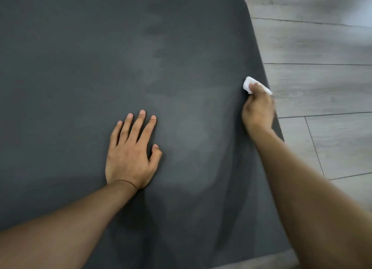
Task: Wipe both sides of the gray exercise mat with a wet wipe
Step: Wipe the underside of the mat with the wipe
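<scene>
Currently: gray exercise mat [80,67] lies flat on the wood-look plank floor [322,77] and fills most of the head view, under both hands. Left hand [131,154] is flat on the mat, palm down, fingers straight and slightly spread, holding nothing. Right hand [258,110] sits further out, to the right of the left hand, at the mat's right edge, fingers curled around a bunched white wet wipe [249,83]. Wipe sticks out beyond the fingertips, against the mat surface just inside that edge. Darker streaky patch on the mat beyond and between the hands; lighter area between them. Mat's rounded far-right corner is well beyond the right hand.
</scene>
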{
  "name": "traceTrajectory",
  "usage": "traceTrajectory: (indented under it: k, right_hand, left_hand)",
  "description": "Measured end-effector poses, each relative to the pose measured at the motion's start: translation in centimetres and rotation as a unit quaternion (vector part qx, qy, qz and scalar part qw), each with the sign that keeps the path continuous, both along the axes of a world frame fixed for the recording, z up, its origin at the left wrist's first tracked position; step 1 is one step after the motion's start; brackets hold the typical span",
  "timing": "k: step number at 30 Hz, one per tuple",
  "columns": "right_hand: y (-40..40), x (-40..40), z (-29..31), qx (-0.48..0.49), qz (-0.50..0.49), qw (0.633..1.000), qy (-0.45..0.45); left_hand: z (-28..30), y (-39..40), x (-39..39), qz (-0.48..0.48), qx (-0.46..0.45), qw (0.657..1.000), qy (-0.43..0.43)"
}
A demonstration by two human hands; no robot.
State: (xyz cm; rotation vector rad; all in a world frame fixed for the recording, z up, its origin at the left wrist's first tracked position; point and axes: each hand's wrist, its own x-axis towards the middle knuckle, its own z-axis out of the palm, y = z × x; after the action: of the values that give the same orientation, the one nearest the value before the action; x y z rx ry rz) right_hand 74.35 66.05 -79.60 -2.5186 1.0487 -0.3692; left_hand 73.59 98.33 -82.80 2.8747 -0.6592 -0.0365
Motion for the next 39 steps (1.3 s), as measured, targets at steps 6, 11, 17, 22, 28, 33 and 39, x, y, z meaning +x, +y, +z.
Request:
traceTrajectory:
  k: [6, 11, 17, 22, 28, 33, 39]
  right_hand:
    - [16.7, 1.6, -2.0, 0.062, 0.318, 0.94, -0.111]
    - [8.3, -0.5, -0.9, 0.004, 0.335, 0.941, -0.045]
    - [-0.7, -3.7, 0.0, 0.022, -0.026, 0.999, -0.029]
    - [13.4, -2.0, -1.2, 0.103, 0.167, 0.977, -0.083]
    - [11.9, -4.0, -0.5, 0.082, 0.325, 0.94, -0.065]
    - [-1.4, -7.5, 0.3, 0.026, 0.046, 0.998, -0.03]
    - [9.7, -6.3, -1.6, 0.098, 0.055, 0.984, -0.135]
  left_hand:
    - [-0.1, 0.2, -0.1, -0.003, -0.016, 1.0, -0.01]
    - [-0.2, 0.2, -0.1, 0.004, -0.027, 1.0, -0.012]
    - [-0.2, 0.1, -0.1, 0.008, -0.017, 1.0, -0.014]
    - [-0.1, 0.2, -0.2, 0.015, -0.028, 0.999, -0.005]
    - [0.0, 0.3, -0.2, 0.02, -0.034, 0.999, 0.008]
    - [0.0, 0.1, -0.3, 0.023, -0.026, 0.999, 0.002]
    - [0.1, 0.1, -0.4, 0.023, -0.031, 0.999, 0.005]
